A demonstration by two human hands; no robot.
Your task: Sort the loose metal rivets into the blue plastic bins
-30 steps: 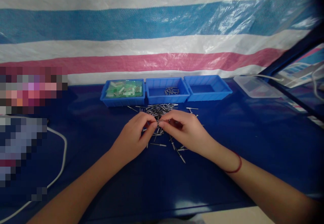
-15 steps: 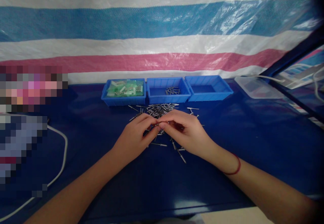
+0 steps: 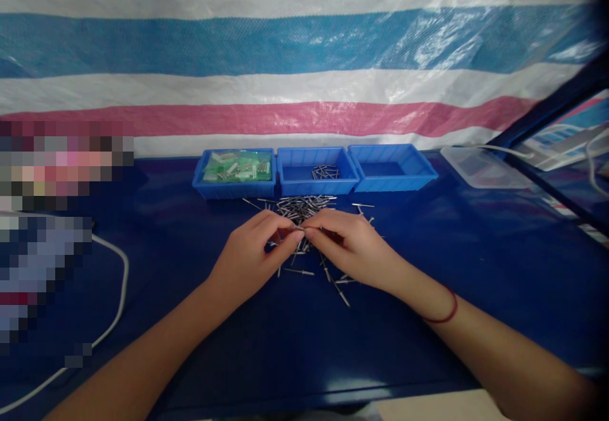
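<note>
My left hand (image 3: 259, 243) and my right hand (image 3: 352, 243) meet at the fingertips above a loose pile of metal blind rivets (image 3: 304, 207). Thumb and forefinger of each hand are pinched on a slim metal rivet (image 3: 301, 228), mostly covered by the fingers. Around and beneath the hands more rivets are scattered, one (image 3: 341, 294) lying apart in front of my right hand. Behind the pile stands the middle blue bin (image 3: 318, 186), with several rivets on its floor.
To the left, a blue bin (image 3: 233, 191) holds green-tinted bags of small parts. The right blue bin (image 3: 394, 183) shows a bare floor. A translucent plastic lid (image 3: 485, 168) lies farther right. A white cable (image 3: 124, 275) curves across the blue table (image 3: 266, 351) beside a blurred-out area.
Both hands remain pinched together over the pile. The fingertips have drawn slightly apart, and the right wrist has dropped and turned a little; the bins and scattered rivets stay put.
</note>
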